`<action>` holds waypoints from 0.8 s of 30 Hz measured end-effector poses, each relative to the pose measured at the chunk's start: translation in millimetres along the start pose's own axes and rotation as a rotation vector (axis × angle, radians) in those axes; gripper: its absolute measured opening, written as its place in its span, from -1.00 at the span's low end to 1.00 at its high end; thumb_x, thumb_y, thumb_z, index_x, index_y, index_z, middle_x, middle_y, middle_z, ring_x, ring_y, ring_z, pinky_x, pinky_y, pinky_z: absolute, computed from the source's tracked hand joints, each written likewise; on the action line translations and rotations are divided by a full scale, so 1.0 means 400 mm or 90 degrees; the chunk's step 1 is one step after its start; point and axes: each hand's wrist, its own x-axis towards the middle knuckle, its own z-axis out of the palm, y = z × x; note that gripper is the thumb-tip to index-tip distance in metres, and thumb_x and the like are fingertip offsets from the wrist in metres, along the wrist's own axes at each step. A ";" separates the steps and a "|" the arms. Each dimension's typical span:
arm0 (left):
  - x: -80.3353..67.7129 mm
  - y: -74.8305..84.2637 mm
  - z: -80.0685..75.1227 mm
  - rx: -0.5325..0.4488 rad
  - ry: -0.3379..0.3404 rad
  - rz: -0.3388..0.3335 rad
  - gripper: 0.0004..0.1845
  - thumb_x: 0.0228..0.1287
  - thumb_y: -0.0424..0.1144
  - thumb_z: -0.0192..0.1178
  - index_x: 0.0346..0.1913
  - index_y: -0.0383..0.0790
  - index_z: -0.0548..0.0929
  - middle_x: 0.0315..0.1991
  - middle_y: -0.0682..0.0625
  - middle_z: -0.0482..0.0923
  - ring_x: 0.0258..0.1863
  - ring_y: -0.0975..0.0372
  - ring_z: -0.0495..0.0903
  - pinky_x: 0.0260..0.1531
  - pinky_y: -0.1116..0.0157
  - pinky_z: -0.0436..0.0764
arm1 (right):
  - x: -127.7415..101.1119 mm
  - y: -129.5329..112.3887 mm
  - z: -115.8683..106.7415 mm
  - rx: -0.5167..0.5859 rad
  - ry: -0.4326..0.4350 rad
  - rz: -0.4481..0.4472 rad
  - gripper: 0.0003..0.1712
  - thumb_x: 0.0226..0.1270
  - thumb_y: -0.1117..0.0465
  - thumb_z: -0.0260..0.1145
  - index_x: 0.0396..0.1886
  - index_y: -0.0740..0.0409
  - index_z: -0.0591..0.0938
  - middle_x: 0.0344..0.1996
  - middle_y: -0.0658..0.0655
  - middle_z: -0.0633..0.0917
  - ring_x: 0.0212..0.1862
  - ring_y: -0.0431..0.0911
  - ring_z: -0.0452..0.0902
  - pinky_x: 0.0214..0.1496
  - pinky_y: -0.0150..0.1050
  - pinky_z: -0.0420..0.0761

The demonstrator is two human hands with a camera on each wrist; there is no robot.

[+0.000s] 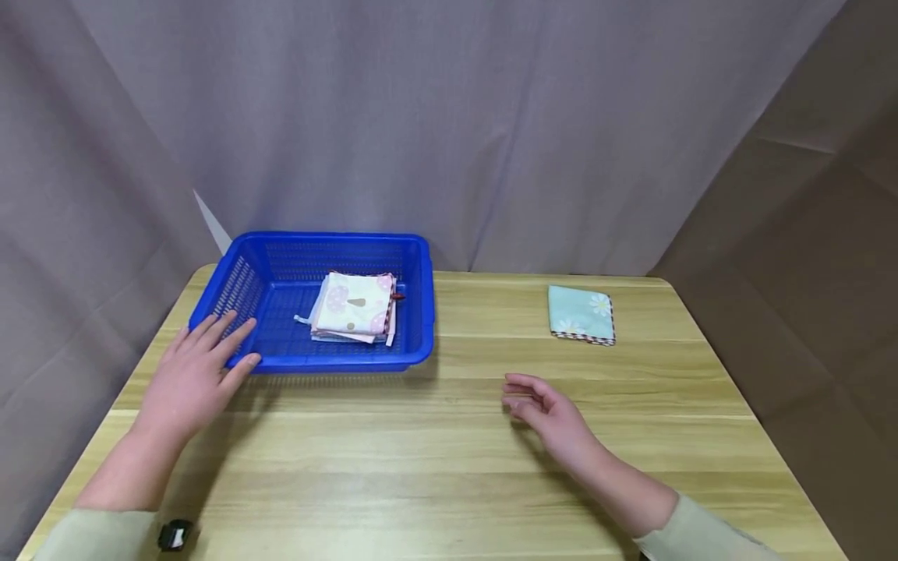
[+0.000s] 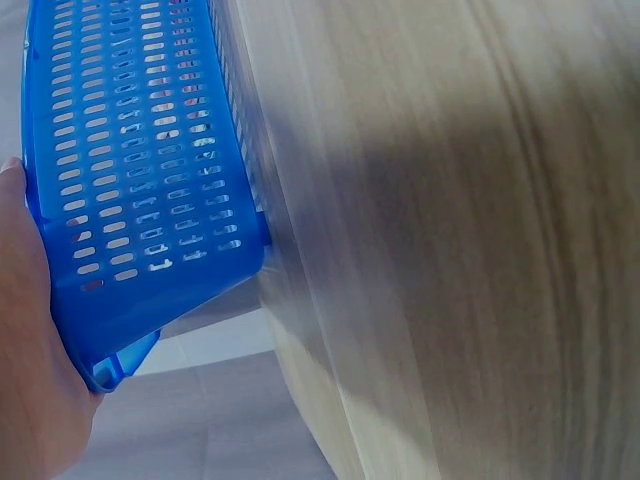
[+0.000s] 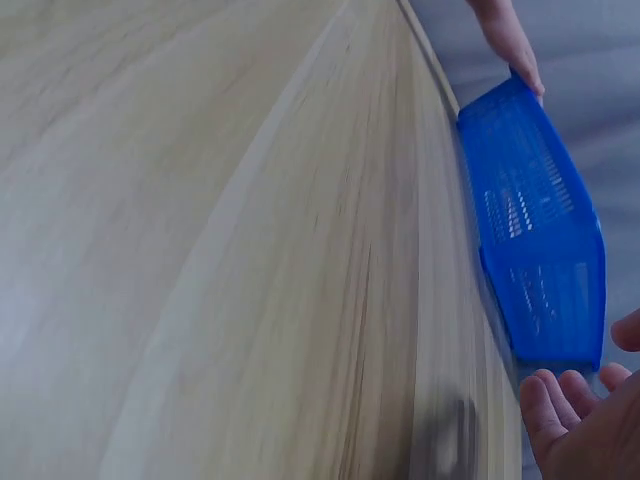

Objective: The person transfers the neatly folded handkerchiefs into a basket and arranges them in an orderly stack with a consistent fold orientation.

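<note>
A blue plastic basket [image 1: 330, 363] with slotted walls stands at the back left of the table. My left hand [image 1: 192, 378] rests on its near left corner, fingers spread over the rim; in the left wrist view that hand [image 2: 35, 350] lies along the basket's [image 2: 150, 290] edge. Inside the basket sits a small stack of folded cloths, the top cloth [image 1: 354, 304] white with pink and tan spots. My right hand [image 1: 550, 417] hovers over the table to the right of the basket, fingers loosely bent and holding nothing. Beyond it lies a folded mint-green cloth [image 1: 581, 313] with white daisies and a checked edge.
The wooden table [image 1: 435, 460] has light grain and a rounded back edge. Grey curtain [image 1: 449, 132] hangs right behind it and along the left, and a brown panel [image 1: 807, 273] stands at the right. A small black object [image 1: 175, 535] shows beside the left sleeve.
</note>
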 end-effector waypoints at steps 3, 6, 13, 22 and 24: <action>0.003 0.001 0.000 0.001 0.002 0.004 -0.33 0.52 0.20 -0.10 0.51 -0.10 0.27 0.50 -0.31 0.13 0.49 -0.24 -0.01 0.48 -0.13 -0.35 | 0.001 0.006 -0.020 -0.027 0.011 -0.004 -0.51 0.46 0.34 0.19 0.33 0.37 0.42 0.21 0.40 0.53 0.18 0.25 0.52 0.15 -0.09 0.62; 0.005 0.000 0.000 0.003 0.003 0.006 -0.33 0.52 0.19 -0.08 0.51 -0.10 0.28 0.49 -0.31 0.14 0.49 -0.24 0.00 0.47 -0.15 -0.32 | 0.004 0.013 -0.038 -0.055 0.023 -0.006 -0.52 0.45 0.33 0.21 0.31 0.34 0.45 0.20 0.37 0.56 0.17 0.22 0.54 0.14 -0.12 0.63; 0.006 -0.003 0.003 0.007 -0.001 0.008 -0.33 0.52 0.19 -0.08 0.52 -0.09 0.26 0.49 -0.30 0.14 0.49 -0.24 0.01 0.48 -0.14 -0.31 | 0.007 0.028 -0.082 -0.147 0.045 -0.016 -0.53 0.46 0.26 0.24 0.32 0.25 0.48 0.16 0.31 0.61 0.14 0.14 0.58 0.07 -0.24 0.65; 0.006 -0.006 0.005 0.006 0.004 0.010 -0.33 0.51 0.19 -0.08 0.52 -0.09 0.26 0.49 -0.30 0.14 0.49 -0.23 0.00 0.48 -0.14 -0.31 | 0.017 0.044 -0.143 -0.269 0.064 -0.032 -0.55 0.51 0.20 0.20 0.31 0.22 0.49 0.18 0.24 0.61 0.17 0.05 0.56 0.16 -0.34 0.54; 0.006 -0.004 0.003 0.007 0.003 0.007 -0.32 0.51 0.20 -0.09 0.52 -0.09 0.26 0.50 -0.30 0.14 0.50 -0.23 -0.01 0.48 -0.14 -0.31 | 0.021 0.043 -0.157 -0.287 0.069 -0.038 -0.55 0.51 0.21 0.19 0.32 0.24 0.48 0.19 0.25 0.60 0.16 0.07 0.56 0.16 -0.31 0.55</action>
